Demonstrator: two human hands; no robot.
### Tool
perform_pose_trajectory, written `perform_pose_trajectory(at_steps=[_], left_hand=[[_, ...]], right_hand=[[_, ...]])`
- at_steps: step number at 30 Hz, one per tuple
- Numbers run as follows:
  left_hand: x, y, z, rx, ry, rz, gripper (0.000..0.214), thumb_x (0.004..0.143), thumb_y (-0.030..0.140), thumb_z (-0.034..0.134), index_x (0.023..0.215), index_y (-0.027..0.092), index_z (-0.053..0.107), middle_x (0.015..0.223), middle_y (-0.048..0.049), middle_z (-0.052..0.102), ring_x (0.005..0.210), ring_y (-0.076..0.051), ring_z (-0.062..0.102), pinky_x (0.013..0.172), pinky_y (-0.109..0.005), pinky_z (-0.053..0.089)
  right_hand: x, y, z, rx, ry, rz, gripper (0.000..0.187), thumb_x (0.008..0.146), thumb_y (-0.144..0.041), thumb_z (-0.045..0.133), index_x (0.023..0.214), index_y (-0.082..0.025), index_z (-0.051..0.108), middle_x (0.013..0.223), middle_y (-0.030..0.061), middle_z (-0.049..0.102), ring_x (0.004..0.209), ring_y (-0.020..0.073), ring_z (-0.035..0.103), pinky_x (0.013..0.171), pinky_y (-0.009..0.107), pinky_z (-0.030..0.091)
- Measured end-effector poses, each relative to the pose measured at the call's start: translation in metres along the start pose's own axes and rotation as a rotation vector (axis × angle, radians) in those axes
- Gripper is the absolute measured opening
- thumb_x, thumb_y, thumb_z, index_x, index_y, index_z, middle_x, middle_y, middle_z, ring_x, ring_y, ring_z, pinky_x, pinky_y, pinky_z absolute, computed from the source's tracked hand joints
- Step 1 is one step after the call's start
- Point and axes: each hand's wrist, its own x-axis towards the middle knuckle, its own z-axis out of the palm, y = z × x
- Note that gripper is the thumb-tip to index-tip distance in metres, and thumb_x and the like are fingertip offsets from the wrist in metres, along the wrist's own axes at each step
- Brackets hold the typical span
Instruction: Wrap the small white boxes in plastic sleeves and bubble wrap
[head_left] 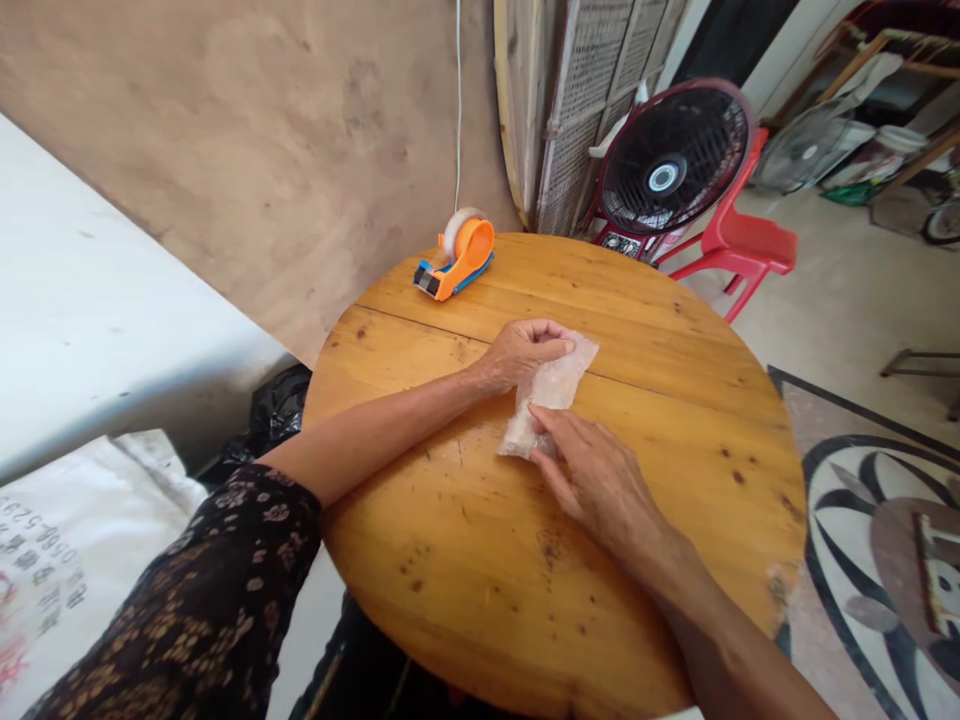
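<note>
A narrow, whitish translucent bubble wrap pouch (559, 381) lies slantwise over the middle of the round wooden table (450, 520). My left hand (525, 352) pinches its far end between thumb and curled fingers. At the near end, my right hand (592, 460) has its thumb and index finger around the pouch's lower right side. Something paler seems to show through the wrap near that end, but I cannot make out what it is.
An orange and blue tape dispenser (465, 255) with a roll of tape stands at the table's far edge. Beyond are a dark red fan (675, 160) and a red plastic chair (750, 240). A white printed sack (82, 540) and black plastic bag (277, 410) sit to the left.
</note>
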Motion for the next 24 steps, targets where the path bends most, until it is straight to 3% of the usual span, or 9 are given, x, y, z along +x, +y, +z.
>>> perform_pose_trajectory(at_steps=[3, 8, 17, 24], left_hand=[[0.001, 0.002, 0.001, 0.007, 0.069, -0.035, 0.012, 0.078, 0.022, 0.07, 0.075, 0.013, 0.063, 0.065, 0.004, 0.061, 0.054, -0.006, 0.052, 0.056, -0.019, 0.041], [0.005, 0.004, -0.001, 0.06, 0.135, -0.043, 0.018, 0.079, 0.013, 0.063, 0.064, 0.014, 0.054, 0.058, 0.0065, 0.052, 0.052, -0.005, 0.046, 0.053, -0.019, 0.036], [0.006, 0.007, -0.004, 0.066, 0.123, -0.061, 0.019, 0.076, 0.005, 0.061, 0.062, 0.014, 0.053, 0.056, 0.006, 0.053, 0.05, -0.005, 0.047, 0.054, -0.019, 0.037], [0.003, 0.025, -0.014, 0.18, 0.091, -0.236, 0.018, 0.077, 0.004, 0.063, 0.064, 0.014, 0.056, 0.055, 0.0054, 0.055, 0.047, -0.006, 0.049, 0.053, -0.019, 0.04]], right_hand=[[0.001, 0.0, -0.001, -0.001, -0.005, 0.007, 0.033, 0.096, -0.017, 0.051, 0.128, -0.016, 0.057, 0.115, 0.0149, 0.074, 0.102, 0.0266, 0.071, 0.085, 0.042, 0.057], [0.0, 0.0, 0.0, -0.003, 0.0, 0.013, 0.034, 0.096, -0.016, 0.05, 0.129, -0.016, 0.057, 0.112, 0.0144, 0.074, 0.099, 0.0261, 0.072, 0.083, 0.04, 0.057], [0.0, 0.0, 0.0, -0.026, -0.02, 0.013, 0.033, 0.096, -0.018, 0.05, 0.128, -0.016, 0.057, 0.108, 0.0136, 0.074, 0.093, 0.0261, 0.071, 0.079, 0.04, 0.056], [0.0, 0.0, 0.0, -0.022, -0.006, -0.011, 0.032, 0.096, -0.016, 0.05, 0.126, -0.015, 0.059, 0.109, 0.0138, 0.074, 0.097, 0.0261, 0.072, 0.082, 0.04, 0.057]])
